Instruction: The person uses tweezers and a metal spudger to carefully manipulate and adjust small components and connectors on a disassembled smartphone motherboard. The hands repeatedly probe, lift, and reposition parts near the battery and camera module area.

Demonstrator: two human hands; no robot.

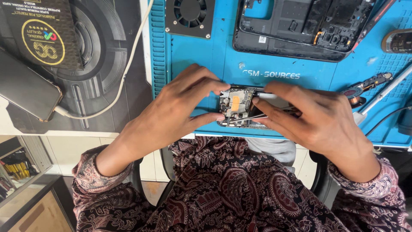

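A small phone circuit board (236, 105) with metal shields and an orange patch lies on the blue work mat (201, 60) near its front edge. My left hand (180, 105) pinches the board's left side between thumb and fingers. My right hand (309, 118) grips thin metal tweezers (251, 117), whose tips reach onto the board's lower part. The right side of the board is hidden under my right fingers.
An opened phone frame (300, 25) lies at the back of the mat, beside a black fan (190, 17). Small parts and a tool (377, 96) sit at the right. A phone (25, 92) on a white cable (124, 73) rests on a dark mat at the left.
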